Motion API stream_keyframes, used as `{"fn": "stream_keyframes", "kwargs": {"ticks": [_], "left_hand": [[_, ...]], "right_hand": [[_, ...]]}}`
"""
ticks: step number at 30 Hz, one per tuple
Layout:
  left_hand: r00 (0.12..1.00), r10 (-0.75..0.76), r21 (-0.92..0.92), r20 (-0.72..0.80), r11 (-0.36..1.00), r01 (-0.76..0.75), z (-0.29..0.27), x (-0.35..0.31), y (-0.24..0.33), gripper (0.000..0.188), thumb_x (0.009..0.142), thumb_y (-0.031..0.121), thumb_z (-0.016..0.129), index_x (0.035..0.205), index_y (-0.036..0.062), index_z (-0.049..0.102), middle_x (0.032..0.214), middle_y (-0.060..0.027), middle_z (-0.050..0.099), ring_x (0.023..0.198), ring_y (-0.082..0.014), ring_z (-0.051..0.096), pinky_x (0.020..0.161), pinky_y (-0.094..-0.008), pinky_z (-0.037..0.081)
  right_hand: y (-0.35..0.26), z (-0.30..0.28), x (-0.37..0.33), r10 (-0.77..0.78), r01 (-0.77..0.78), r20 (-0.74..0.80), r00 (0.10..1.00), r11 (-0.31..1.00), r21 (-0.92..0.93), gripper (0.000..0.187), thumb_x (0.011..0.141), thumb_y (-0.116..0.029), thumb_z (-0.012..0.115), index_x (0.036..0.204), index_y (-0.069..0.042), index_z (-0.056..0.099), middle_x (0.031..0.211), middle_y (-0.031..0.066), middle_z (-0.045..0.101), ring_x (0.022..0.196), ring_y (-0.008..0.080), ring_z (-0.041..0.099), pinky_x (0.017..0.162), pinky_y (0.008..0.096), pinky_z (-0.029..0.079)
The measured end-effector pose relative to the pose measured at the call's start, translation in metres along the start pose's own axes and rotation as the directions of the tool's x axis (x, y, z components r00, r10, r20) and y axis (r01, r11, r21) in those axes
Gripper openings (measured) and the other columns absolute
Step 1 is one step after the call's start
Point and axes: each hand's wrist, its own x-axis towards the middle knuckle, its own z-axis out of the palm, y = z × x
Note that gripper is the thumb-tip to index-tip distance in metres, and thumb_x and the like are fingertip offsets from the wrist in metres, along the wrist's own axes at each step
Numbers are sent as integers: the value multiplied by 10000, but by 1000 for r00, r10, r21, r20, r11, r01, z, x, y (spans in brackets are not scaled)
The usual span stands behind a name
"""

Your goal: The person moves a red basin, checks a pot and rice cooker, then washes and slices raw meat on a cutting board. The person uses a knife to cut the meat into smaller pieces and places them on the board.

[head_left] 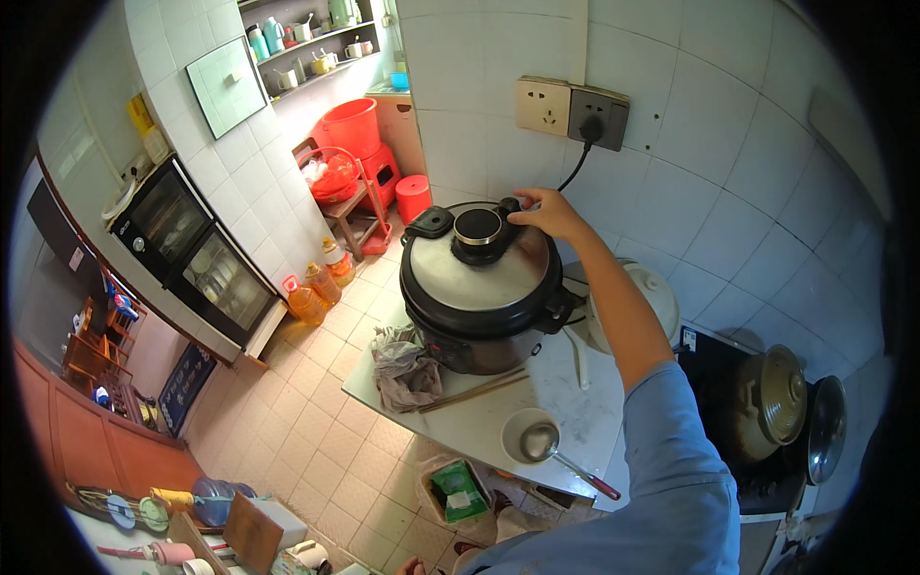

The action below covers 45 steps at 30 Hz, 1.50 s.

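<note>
An electric pressure cooker [484, 278] with a silver-and-black lid stands on the white counter. My right hand [544, 213] reaches over it from the right. Its thumb and fingers close round the black pressure valve [509, 205] at the lid's far edge. Of my left hand [411, 567], only a sliver of skin seems to show at the lower edge; its fingers cannot be made out. In front of the cooker lie a crumpled grey cloth [402, 369] and chopsticks [474, 391]. A metal ladle [540, 442] rests in a white bowl [513, 425].
Right of the cooker sits a white lidded pot [640, 299]; further right, a brown clay pot [774, 393] stands on the stove. A black plug [591, 127] is in the wall socket. Below the counter is a green-lined bin [460, 491]. Oil bottles [305, 301] stand on the floor.
</note>
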Motion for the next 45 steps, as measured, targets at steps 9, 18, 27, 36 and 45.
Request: {"fn": "stream_keyframes", "kwargs": {"ticks": [9, 18, 27, 36, 45], "left_hand": [[999, -34, 59, 14, 998, 33, 0, -4, 6, 225, 865, 172, 599, 1024, 20, 648, 925, -147, 669, 839, -264, 638, 756, -339, 484], [992, -100, -13, 72, 995, 101, 0, -5, 24, 227, 865, 169, 598, 1036, 26, 639, 950, -139, 665, 876, -248, 635, 783, -327, 483], [993, -64, 21, 101, 998, 62, 4, -2, 30, 229, 860, 166, 603, 1036, 23, 639, 959, -143, 666, 885, -247, 637, 786, -324, 484], [989, -80, 52, 121, 996, 74, 5, 1, 28, 246, 863, 178, 603, 1048, 20, 637, 953, -154, 671, 873, -249, 648, 776, -326, 491], [976, -64, 32, 206, 998, 59, 4, 9, 26, 265, 878, 179, 583, 1075, 6, 623, 992, -168, 659, 919, -256, 635, 794, -330, 482]], "right_hand": [[3, -9, 16, 27, -65, 274, 961, 990, 128, 530, 721, -280, 763, 1165, -35, 609, 944, 54, 599, 842, 151, 529, 803, 269, 435], [10, -6, 13, 0, -28, 187, 982, 989, 148, 533, 713, -296, 773, 1128, -3, 611, 949, 61, 600, 829, 142, 532, 764, 265, 450], [-3, 16, 2, 56, -75, -130, 990, 987, -145, 754, 547, -459, 840, 1062, 35, 595, 923, 139, 621, 865, 245, 599, 775, 334, 485], [7, 0, 2, 45, -45, -10, 999, 998, 53, 530, 741, -420, 704, 1020, 26, 637, 1005, 154, 642, 927, 242, 612, 829, 324, 476], [-22, -22, -41, 23, 62, -277, 961, 954, 294, 337, 838, -307, 636, 960, 6, 651, 871, 58, 662, 801, 133, 596, 733, 266, 461]]}}
